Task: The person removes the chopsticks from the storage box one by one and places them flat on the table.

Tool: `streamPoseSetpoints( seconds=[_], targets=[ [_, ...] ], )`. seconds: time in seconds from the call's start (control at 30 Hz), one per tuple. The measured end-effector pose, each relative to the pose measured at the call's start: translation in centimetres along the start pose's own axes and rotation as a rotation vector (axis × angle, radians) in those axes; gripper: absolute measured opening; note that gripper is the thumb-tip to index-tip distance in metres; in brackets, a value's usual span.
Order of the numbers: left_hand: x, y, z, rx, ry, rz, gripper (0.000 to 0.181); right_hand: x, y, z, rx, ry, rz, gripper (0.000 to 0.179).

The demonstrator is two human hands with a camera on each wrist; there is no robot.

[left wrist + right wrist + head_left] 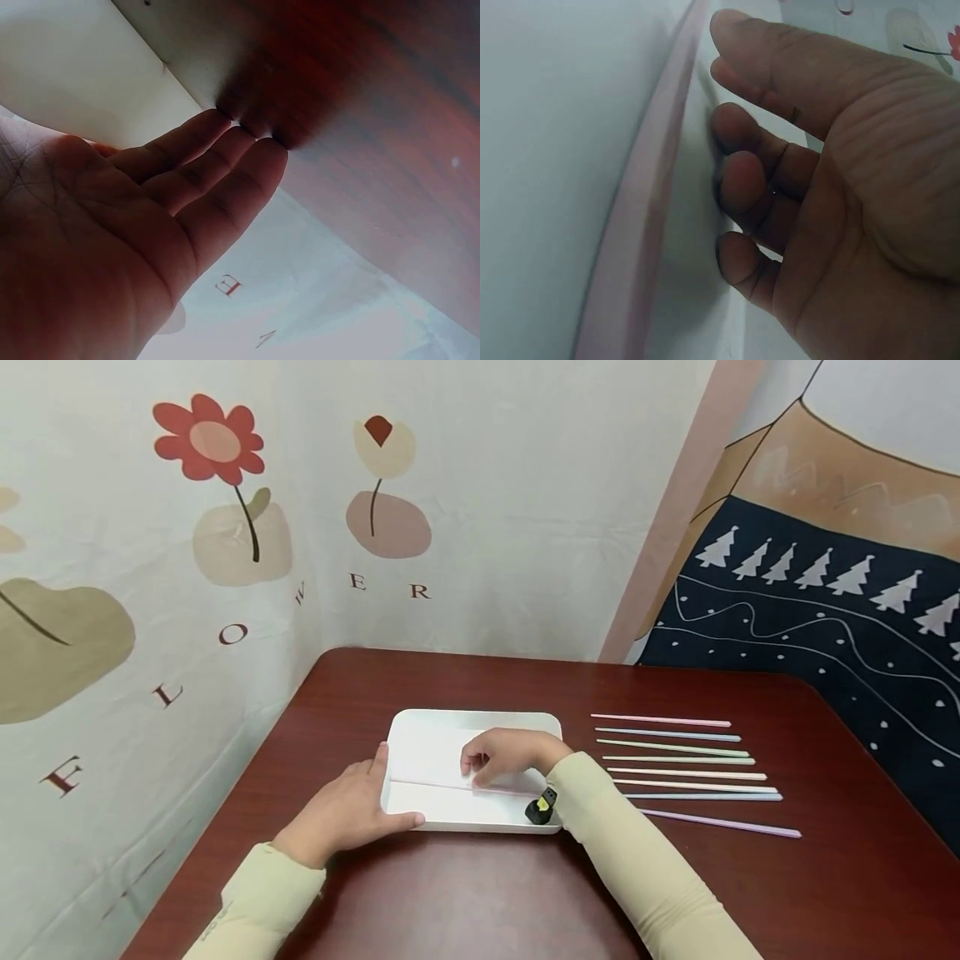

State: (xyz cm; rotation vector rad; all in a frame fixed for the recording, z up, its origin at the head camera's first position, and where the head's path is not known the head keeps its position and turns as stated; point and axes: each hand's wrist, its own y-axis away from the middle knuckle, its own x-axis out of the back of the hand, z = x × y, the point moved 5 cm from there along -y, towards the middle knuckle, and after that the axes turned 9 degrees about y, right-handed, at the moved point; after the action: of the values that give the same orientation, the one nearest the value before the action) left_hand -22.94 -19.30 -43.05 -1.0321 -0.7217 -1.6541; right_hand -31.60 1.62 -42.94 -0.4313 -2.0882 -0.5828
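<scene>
A white rectangular tray [450, 818] lies on the table in the head view. Across its floor runs a pink chopstick [420, 785], also large in the right wrist view [634, 202]. Above it my right hand [510, 754] bends its fingers loosely, with thumb and fingertips right beside the chopstick and nothing between them. My left hand [348, 806] rests against the tray's left side, its thumb along the near-left corner. In the left wrist view, the straight fingers [229, 191] reach down to the dark tabletop.
Right of the tray, several pastel chopsticks lie roughly parallel, among them a pink one [660, 721] at the back and a purple one [720, 823] in front. A small black camera [538, 812] sits at the right wrist. Printed cloths hang behind the reddish-brown table [465, 893].
</scene>
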Motion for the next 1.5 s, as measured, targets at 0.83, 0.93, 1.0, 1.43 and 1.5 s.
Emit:
streamPoseSetpoints(
  seconds=[0.83, 0.93, 1.0, 1.43, 1.5],
  targets=[
    [0.4, 0.0, 0.2, 0.0, 0.008, -0.008, 0.126, 0.8, -0.6, 0.4, -0.023, 0.212, 0.162, 0.02],
    [0.5, 0.0, 0.3, 0.001, 0.009, -0.01, 0.126, 1.0, -0.4, 0.3, -0.016, 0.209, 0.176, 0.02],
    [0.5, 0.0, 0.3, 0.004, 0.01, -0.013, 0.126, 1.1, -0.3, 0.3, -0.006, 0.207, 0.188, 0.02],
    [0.3, 0.0, 0.4, 0.0, -0.001, -0.02, 0.127, 2.9, 1.2, 0.4, -0.027, 0.139, 0.279, 0.015],
    [0.3, 0.0, 0.4, 0.001, 0.0, -0.02, 0.126, 3.2, 1.7, 0.3, -0.042, 0.122, 0.28, 0.015]
  ],
)
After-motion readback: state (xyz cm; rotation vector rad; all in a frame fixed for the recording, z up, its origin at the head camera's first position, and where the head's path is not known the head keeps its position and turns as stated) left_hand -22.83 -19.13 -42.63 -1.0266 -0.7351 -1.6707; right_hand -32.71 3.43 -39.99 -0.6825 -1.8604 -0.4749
